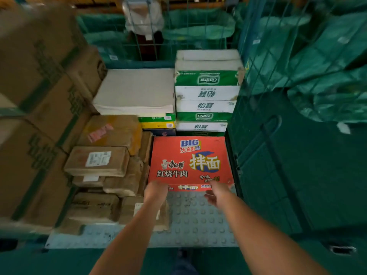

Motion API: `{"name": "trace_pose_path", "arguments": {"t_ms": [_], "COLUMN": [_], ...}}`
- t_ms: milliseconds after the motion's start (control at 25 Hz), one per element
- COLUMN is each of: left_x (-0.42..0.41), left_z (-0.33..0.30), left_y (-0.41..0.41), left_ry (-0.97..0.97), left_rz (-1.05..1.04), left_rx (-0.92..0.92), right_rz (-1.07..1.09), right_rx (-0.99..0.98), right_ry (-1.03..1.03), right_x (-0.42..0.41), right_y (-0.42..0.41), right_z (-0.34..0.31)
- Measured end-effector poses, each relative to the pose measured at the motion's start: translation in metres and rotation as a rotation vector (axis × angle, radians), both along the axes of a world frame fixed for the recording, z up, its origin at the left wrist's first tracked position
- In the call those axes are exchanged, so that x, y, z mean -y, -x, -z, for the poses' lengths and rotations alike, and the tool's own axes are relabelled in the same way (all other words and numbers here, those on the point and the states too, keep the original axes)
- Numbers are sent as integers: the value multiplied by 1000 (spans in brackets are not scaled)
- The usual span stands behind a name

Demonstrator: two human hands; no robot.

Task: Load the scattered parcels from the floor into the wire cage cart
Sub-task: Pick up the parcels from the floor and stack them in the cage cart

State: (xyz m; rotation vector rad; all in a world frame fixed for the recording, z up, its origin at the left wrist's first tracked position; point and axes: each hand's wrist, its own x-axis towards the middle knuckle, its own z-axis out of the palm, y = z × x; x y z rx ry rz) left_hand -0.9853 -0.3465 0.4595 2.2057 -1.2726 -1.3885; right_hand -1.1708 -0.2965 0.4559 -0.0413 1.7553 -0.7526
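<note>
Now the red box point(190, 161) is held at its near edge by both hands, flat on the cart's studded floor point(194, 219). Left hand point(155, 190) grips the left corner, fingers curled over it; right hand point(217, 192) grips the right corner. Green-and-white cartons point(206, 100) are stacked just behind, brown parcels point(103, 165) beside it.

The light is looking dim and a bit green. The bright red printed cardboard box point(191, 161) is showing sharp and clear. The big brown cardboard boxes point(37, 80) at the left edge are blurring and bending. The dark green wire cage wall point(278, 56) is looking smeared.
</note>
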Motion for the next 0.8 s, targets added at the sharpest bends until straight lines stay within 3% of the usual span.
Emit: {"name": "trace_pose_path", "arguments": {"t_ms": [120, 440, 800], "left_x": [-48, -167, -379], "left_z": [-32, -28, -42], "left_y": [-41, -188, -275], "left_ry": [35, 4, 27], "left_rz": [13, -357, -844], "left_rx": [125, -81, 100], "right_rz": [-104, -271, -977], "right_rx": [-71, 47, 44], "right_ry": [15, 7, 53], "right_x": [-32, -105, -182], "right_y": [-24, -171, -323], "right_z": [-37, -69, -57]}}
